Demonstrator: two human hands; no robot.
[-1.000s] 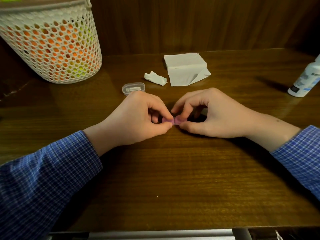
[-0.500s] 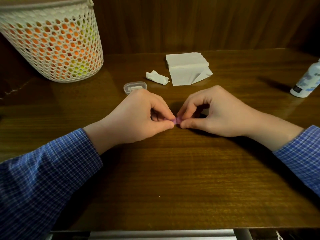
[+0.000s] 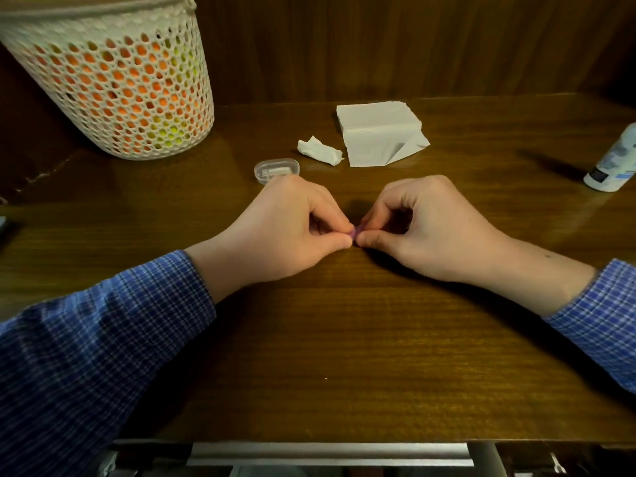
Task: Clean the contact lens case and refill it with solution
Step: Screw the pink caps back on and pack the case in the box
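Observation:
A small pink contact lens case rests on the wooden table at its middle, almost wholly covered by my fingers. My left hand pinches its left end between thumb and forefinger. My right hand pinches its right end the same way. Only a sliver of pink shows between the fingertips. The white solution bottle leans at the table's far right edge, well away from both hands.
A clear oval plastic box lies just behind my left hand. A crumpled tissue and a stack of folded tissues lie behind that. A white mesh basket stands at the back left. A wooden wall closes the back.
Both hands have closed in tighter over the pink case, so less of it shows. Their place on the table is nearly the same.

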